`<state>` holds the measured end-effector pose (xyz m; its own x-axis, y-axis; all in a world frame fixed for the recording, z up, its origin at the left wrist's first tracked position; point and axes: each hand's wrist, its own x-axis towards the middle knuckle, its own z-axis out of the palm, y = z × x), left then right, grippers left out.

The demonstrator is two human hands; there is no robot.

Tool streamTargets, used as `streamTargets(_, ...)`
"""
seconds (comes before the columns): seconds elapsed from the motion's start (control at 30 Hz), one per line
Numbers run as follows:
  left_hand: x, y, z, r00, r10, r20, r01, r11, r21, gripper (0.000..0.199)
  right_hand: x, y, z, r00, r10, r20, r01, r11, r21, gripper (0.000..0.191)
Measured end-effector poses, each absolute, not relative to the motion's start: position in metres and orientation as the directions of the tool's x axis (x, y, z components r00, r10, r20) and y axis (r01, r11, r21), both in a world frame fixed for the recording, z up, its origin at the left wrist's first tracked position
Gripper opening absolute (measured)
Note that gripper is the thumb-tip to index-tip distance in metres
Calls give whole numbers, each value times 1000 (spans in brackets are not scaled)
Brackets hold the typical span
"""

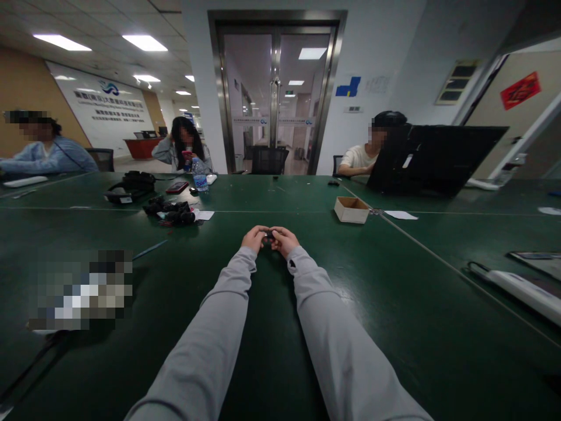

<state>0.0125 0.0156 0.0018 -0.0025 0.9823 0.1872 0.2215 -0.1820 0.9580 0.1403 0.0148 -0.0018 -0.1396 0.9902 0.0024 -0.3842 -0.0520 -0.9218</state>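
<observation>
Both my arms, in grey sleeves, reach forward over the green table [377, 275]. My left hand [255, 238] and my right hand [284, 240] meet near the middle, with fingers closed on a small dark object [269, 235] between them. The fingers cover most of it, so its kind cannot be made out. Right of the hands, farther back, stands an open cardboard box [351, 211].
Dark tangled gear [170, 211], a black strapped device [131, 186], a phone [177, 187] and a water bottle [200, 175] lie or stand back left. A monitor [433, 161] is back right. A white power strip [526, 292] lies right. Three people sit beyond.
</observation>
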Motion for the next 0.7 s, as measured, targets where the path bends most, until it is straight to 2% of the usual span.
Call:
streamTargets(0.57,11,20,-6,27,963,267,248,-265,932,29,140,17,-4,-150,989,16,-387,-43,-921,12)
streamTargets(0.7,12,20,-7,26,970,244,244,-242,939,31,140,18,-5,-154,988,19,-381,-42,-923,12)
